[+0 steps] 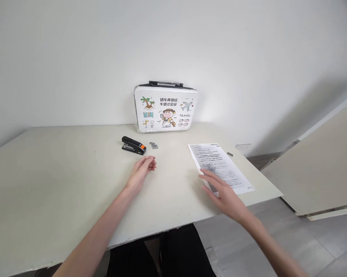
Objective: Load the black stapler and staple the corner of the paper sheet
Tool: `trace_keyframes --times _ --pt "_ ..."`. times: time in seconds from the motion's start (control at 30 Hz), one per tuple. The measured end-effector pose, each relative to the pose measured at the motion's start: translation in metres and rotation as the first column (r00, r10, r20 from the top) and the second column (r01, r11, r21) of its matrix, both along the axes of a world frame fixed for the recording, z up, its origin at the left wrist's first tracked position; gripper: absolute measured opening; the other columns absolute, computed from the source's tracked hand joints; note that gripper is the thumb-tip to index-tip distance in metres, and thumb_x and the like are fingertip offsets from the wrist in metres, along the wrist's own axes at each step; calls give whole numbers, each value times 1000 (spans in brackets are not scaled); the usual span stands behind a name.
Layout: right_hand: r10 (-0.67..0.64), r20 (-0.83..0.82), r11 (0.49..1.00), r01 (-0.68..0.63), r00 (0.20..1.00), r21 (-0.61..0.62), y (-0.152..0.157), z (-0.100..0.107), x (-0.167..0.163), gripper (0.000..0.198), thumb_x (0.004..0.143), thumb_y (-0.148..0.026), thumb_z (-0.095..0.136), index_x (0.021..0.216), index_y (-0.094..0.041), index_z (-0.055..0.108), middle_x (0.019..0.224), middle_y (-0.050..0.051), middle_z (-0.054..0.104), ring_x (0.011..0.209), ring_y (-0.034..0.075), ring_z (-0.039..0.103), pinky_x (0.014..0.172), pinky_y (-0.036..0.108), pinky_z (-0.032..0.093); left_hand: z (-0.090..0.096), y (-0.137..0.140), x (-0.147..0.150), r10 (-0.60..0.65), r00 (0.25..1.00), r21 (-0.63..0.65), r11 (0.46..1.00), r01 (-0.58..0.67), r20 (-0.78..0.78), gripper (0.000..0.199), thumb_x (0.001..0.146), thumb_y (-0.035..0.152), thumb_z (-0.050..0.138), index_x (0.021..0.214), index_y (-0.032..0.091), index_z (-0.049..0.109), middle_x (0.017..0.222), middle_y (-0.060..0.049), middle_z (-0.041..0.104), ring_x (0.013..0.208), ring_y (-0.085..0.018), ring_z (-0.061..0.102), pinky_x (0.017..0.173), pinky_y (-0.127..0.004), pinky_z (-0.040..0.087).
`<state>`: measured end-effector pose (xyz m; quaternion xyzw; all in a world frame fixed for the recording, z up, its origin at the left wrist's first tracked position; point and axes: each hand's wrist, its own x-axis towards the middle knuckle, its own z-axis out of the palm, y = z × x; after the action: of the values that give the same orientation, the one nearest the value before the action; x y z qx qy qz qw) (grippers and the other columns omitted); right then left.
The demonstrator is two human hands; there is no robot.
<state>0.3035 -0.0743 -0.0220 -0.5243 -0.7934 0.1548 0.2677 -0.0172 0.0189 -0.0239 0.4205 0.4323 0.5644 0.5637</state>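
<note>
My left hand (141, 171) rests on the table with its fingers loosely curled in, and nothing shows between them. Just beyond it lies a black stapler (134, 145) with an orange button. Several short staple strips (153, 145) are to the right of the stapler. Over the near left part of a printed sheet of paper (222, 165) is my right hand (223, 192), open with its fingers apart. Whether its fingertips touch the sheet, I cannot tell.
A white case (166, 109) with cartoon prints and a black handle stands against the wall. One more staple strip (230, 154) lies right of the sheet. The white table (60, 181) ends close to the sheet's right side. A pale panel (320, 165) stands beyond that edge.
</note>
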Motion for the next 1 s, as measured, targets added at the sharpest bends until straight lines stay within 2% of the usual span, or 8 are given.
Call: trace_keyframes --times 0.17,0.3,0.4,0.6,0.7,1.0 --pt "-185 131 982 181 974 45 27 -7 57 53 107 -55 40 155 -35 48 168 3 40 155 31 37 117 52 49 -1 1 0 7 1000 -8 1000 -7 -4 37 78 49 82 91 16 72 87 -5 66 82 -17 61 78 -33 48" --pt "-244 246 969 247 938 19 42 -20 87 64 106 -61 33 162 -29 37 172 4 30 160 31 24 125 55 37 -2 2 0 7 1000 -7 1000 -7 -3 37 78 49 81 92 16 71 88 -5 66 82 -17 60 78 -32 48" --pt "-270 332 960 281 904 17 48 -31 100 67 107 -61 28 165 -28 33 173 3 27 161 30 19 128 54 30 -2 2 -1 5 1000 -7 1000 -5 -8 37 80 49 81 92 16 71 89 -5 66 83 -18 60 79 -32 48" --pt "-276 430 952 307 860 -2 46 -54 109 65 107 -62 23 167 -36 27 174 -3 21 161 27 17 129 53 27 -1 1 1 17 1000 -9 1000 -17 -13 37 78 49 80 91 16 70 87 -5 66 80 -17 60 77 -32 48" --pt "-287 434 947 321 854 -5 44 -62 108 67 107 -65 22 166 -35 28 174 -3 19 161 27 16 131 54 22 0 0 1 22 1000 -14 1000 -23 -7 36 78 48 80 90 16 70 86 -5 66 79 -16 60 77 -32 48" --pt "-275 431 958 283 860 45 32 -62 89 66 107 -64 27 166 -35 30 174 -4 19 161 27 18 132 52 22 2 -2 2 14 996 3 1000 -14 -84 35 80 49 77 91 17 69 87 -5 65 80 -18 60 78 -33 47"
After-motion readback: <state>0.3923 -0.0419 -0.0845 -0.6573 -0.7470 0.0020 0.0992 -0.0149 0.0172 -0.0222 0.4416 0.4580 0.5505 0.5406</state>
